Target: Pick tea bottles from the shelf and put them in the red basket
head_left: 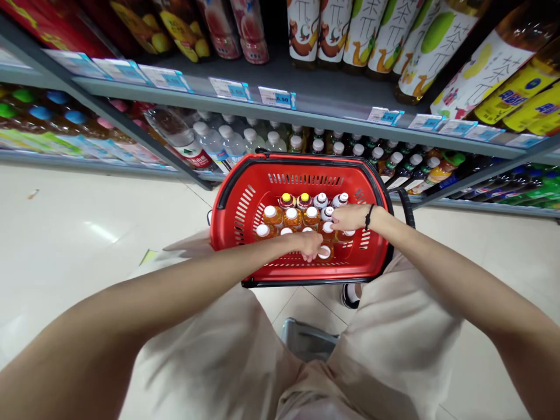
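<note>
A red shopping basket [297, 273] with slotted walls and a black rim stands in front of my knees, holding several upright bottles. Most are amber drink bottles [292, 218] with white caps; two dark bottles [296, 201] with yellow caps are at the back, beside white-capped dark ones [321, 200]. My left hand [308, 245] reaches in at the front, fingers closed at the white cap of an amber bottle [324, 252]. To its right, my right hand [350, 217], a black band on its wrist, has its fingers curled at another white-capped bottle [328, 227]. The hands partly hide the bottles below.
Behind the basket is a store shelf [245, 96] with price tags [277, 97]. Large tea bottles [363, 35] stand on its upper level, and several rows of capped bottles [251, 140] fill the lower one. A grey stool [308, 338] is between my legs on the tiled floor.
</note>
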Tool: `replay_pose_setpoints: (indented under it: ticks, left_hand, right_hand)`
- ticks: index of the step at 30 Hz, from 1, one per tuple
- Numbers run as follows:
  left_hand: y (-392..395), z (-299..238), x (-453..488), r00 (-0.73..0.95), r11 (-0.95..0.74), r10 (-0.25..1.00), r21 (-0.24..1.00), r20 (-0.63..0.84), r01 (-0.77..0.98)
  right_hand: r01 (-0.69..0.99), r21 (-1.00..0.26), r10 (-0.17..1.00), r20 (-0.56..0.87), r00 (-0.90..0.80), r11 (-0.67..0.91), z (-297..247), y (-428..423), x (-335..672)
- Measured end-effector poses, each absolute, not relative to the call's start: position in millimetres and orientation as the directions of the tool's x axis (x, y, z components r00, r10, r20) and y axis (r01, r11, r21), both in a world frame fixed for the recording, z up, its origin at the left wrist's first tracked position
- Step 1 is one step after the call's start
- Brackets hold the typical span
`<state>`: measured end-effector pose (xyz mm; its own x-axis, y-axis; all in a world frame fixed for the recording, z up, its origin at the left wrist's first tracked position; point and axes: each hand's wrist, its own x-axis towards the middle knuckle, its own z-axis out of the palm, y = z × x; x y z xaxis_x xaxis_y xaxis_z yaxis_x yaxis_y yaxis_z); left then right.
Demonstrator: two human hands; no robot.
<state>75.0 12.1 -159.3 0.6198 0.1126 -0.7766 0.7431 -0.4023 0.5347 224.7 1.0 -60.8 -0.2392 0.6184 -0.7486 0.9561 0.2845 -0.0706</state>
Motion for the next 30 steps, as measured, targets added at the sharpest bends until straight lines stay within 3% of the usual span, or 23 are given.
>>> replay_pose_setpoints:
  ticks: [8,14,16,21,25,30]
  left_hand:
    - [-3,-173,86,0.66,-0.607,0.306,0.394,-0.686,0.691]
    - [-10,-182,90,0.63,-0.612,0.366,0.333,-0.685,0.718]
    - [-7,-184,92,0.618,-0.584,0.342,0.354,-0.708,0.73]
    - [3,-190,91,0.595,-0.444,0.149,0.484,-0.789,0.754]
    - [4,-193,85,0.631,-0.39,0.128,0.547,-0.765,0.741]
    - [4,-192,83,0.646,-0.409,0.132,0.553,-0.752,0.726]
  right_hand:
    - [0.959,-0.037,0.624,-0.752,-0.212,0.282,-69,-2,221]
    - [0.959,-0.018,0.623,-0.756,-0.198,0.283,-71,-2,225]
    - [0.953,-0.014,0.614,-0.762,-0.206,0.302,-75,-3,225]
    - [0.926,-0.024,0.526,-0.817,-0.236,0.377,-90,-11,213]
    - [0.91,-0.049,0.448,-0.859,-0.249,0.411,-112,-24,200]
    - [0.884,-0.09,0.473,-0.818,-0.328,0.458,-141,-37,197]
